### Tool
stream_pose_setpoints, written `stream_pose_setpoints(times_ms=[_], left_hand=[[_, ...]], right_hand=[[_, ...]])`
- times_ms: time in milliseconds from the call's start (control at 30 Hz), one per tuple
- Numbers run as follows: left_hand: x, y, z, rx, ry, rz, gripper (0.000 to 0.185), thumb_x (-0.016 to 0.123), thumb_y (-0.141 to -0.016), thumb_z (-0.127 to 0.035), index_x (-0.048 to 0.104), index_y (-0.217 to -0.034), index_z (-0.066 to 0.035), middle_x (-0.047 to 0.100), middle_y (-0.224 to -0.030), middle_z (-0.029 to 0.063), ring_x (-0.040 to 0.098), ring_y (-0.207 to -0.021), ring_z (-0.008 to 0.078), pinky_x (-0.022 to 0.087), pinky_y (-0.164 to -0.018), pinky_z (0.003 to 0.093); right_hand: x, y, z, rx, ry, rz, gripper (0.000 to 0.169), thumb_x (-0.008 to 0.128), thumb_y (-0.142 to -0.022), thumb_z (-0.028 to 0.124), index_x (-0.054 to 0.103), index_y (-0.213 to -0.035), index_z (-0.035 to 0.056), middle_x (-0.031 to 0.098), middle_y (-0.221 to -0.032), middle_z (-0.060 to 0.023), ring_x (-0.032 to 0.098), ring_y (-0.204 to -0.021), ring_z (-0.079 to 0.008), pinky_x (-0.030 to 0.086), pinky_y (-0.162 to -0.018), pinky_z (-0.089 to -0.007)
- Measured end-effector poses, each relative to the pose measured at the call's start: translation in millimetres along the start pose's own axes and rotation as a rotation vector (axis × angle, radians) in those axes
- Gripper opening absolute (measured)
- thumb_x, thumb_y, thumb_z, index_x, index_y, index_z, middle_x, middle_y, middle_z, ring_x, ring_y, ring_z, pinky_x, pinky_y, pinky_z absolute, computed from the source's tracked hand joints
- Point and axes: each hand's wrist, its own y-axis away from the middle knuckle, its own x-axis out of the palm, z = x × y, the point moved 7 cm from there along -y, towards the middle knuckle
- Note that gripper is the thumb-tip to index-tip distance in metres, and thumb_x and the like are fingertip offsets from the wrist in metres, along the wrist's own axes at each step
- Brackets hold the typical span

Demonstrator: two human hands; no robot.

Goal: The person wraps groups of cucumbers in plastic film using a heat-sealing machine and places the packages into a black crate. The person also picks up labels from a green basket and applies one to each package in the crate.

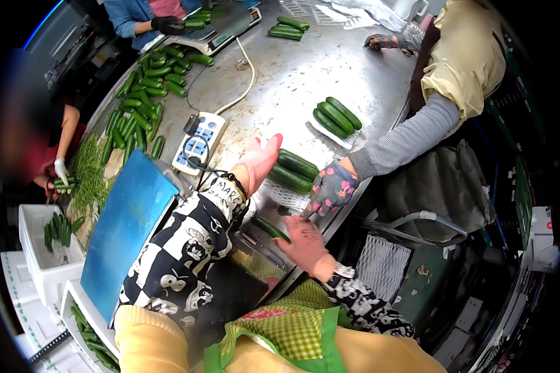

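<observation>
My left hand, in a pink glove, reaches over the metal table beside a group of cucumbers resting on white foam netting. Its thumb and fingers extend towards the group's far end; whether they touch it is unclear. Nearer to me, my right hand, also pink-gloved, is at the end of a single cucumber; its fingertips partly hide that end, and a firm grip cannot be made out. A co-worker's flower-patterned gloved hand lies at the group's right end, close above my right hand.
Three cucumbers lie on netting farther up. A power strip with cables sits left of my left hand, near a blue panel. Loose cucumbers cover the table's left side. Co-workers stand around; a scale is at the far edge.
</observation>
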Motion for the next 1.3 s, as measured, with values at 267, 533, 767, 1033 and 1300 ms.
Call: stream_pose_setpoints(times_ms=[267,533,767,1033,1300], left_hand=[[3,-35,28,-0.071,-0.023,-0.034,0.098,0.055,-0.088,-0.060,0.026,-0.149,0.011,0.035,-0.153,0.0294,0.034,-0.144,0.0375,0.027,-0.117,0.0393],[15,-32,17,-0.111,-0.339,0.027,0.103,0.056,-0.085,-0.069,0.033,-0.148,0.009,0.040,-0.150,0.0279,0.040,-0.140,0.0354,0.031,-0.115,0.0379],[21,-22,7,-0.017,-0.677,-0.024,0.090,0.053,-0.084,-0.069,0.045,-0.144,-0.002,0.049,-0.142,0.0259,0.048,-0.131,0.0376,0.037,-0.110,0.0423],[30,-33,27,0.009,-0.543,-0.080,0.083,0.053,-0.084,-0.069,0.053,-0.136,-0.005,0.055,-0.133,0.0251,0.054,-0.124,0.0382,0.041,-0.105,0.0430],[10,16,-27,0.073,-0.514,-0.172,0.081,0.056,-0.086,-0.064,0.056,-0.135,0.000,0.055,-0.134,0.0259,0.052,-0.127,0.0382,0.040,-0.108,0.0411]], right_hand=[[7,-1,-14,-0.008,-0.291,0.395,0.040,0.066,-0.075,0.018,0.058,-0.111,0.0007,0.059,-0.103,-0.0187,0.056,-0.102,-0.0318,0.046,-0.090,-0.0411],[-60,1,-102,0.599,-1.428,-0.293,0.031,0.070,-0.087,0.008,0.052,-0.111,-0.0009,0.060,-0.092,-0.0061,0.061,-0.073,-0.0119,0.050,-0.060,-0.0258],[-22,-44,-120,0.685,-1.222,-0.216,0.023,0.062,-0.086,-0.002,0.053,-0.106,0.0025,0.060,-0.077,-0.0029,0.059,-0.063,-0.0120,0.047,-0.053,-0.0248],[-15,-45,-129,0.583,-1.174,-0.284,0.028,0.058,-0.084,-0.005,0.057,-0.112,-0.0006,0.061,-0.086,-0.0013,0.057,-0.066,-0.0091,0.046,-0.050,-0.0247],[-68,-39,-81,0.455,-1.279,-0.296,0.021,0.059,-0.087,-0.001,0.058,-0.107,-0.0021,0.064,-0.086,-0.0041,0.057,-0.058,-0.0108,0.050,-0.053,-0.0248]])
